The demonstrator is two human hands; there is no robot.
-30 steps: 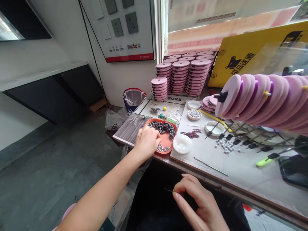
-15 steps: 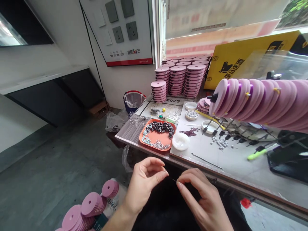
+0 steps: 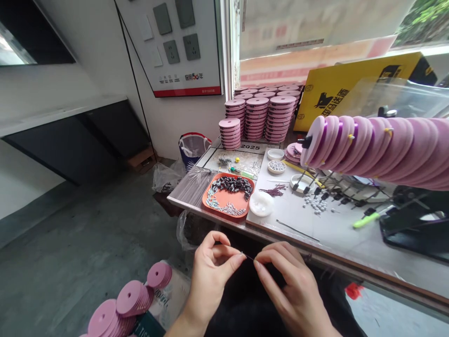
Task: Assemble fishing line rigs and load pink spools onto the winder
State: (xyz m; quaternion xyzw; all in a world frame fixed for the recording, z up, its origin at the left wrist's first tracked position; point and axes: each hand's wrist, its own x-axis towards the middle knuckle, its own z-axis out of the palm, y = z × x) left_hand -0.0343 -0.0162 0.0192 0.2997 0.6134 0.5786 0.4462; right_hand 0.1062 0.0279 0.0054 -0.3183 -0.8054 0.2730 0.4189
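In front of the table edge, my left hand (image 3: 215, 269) pinches a tiny pale, shiny piece (image 3: 242, 253) between thumb and forefinger; it is too small to name. My right hand (image 3: 286, 271) is close beside it, thumb and forefinger closed on a thin dark strand (image 3: 249, 258). The strand spans the small gap between the two sets of fingertips. Beyond my hands, an orange tray (image 3: 229, 191) holds dark beads, bluish pieces and small silvery pieces. A round white dish (image 3: 261, 204) stands right of the tray.
Pink foam spools are stacked (image 3: 280, 117) at the back of the table, and a row of pink discs (image 3: 372, 145) juts in from the right. A thin metal rod (image 3: 297, 230) lies near the front edge. More pink spools (image 3: 131, 299) stand low at left.
My left forefinger has come down against the thumb, and the pale piece now shows at its tip. The gap between my hands has narrowed. The view has shifted slightly.
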